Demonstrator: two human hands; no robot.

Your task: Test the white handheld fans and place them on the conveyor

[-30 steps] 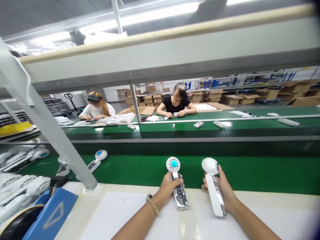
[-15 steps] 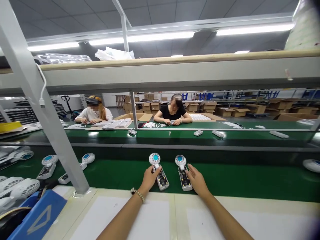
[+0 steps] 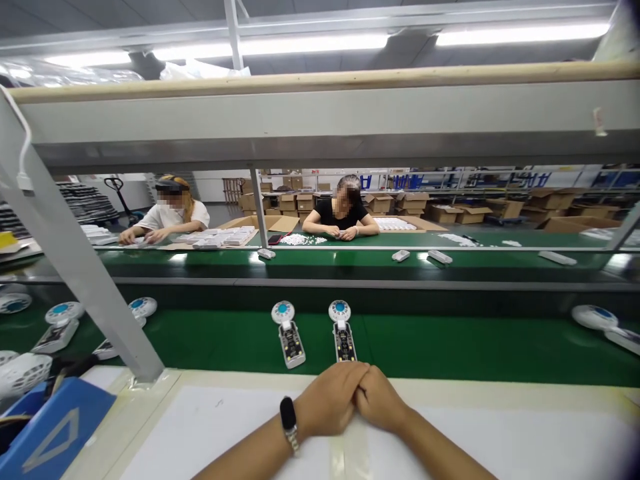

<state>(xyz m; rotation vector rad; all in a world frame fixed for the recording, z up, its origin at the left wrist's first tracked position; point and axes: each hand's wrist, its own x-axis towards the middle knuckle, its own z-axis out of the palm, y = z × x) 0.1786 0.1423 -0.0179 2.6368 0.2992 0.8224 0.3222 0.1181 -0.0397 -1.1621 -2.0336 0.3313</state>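
My left hand [image 3: 333, 399] and my right hand [image 3: 383, 400] are closed and meet knuckle to knuckle above the near edge of the bench. I see no object between them, though the palms are hidden. Just beyond lie two white handheld fans, each with a round blue-centred head and an uncovered handle baring a black circuit board. The left fan [image 3: 291, 343] is tilted slightly on the green belt and apart from my hands. The lower end of the right fan [image 3: 344, 340] is partly hidden behind my fingers.
More fans lie on the belt at left, such as one fan [image 3: 63, 320], and another fan [image 3: 595, 317] is at right. A slanted post [image 3: 95, 280] and blue bin [image 3: 65, 427] stand at left. Across the line, two people work at a bench with small white parts [image 3: 300, 239].
Both hands have let go of the two fans, drawn back toward me and come together, closed. The view has shifted, so the fans appear further left.
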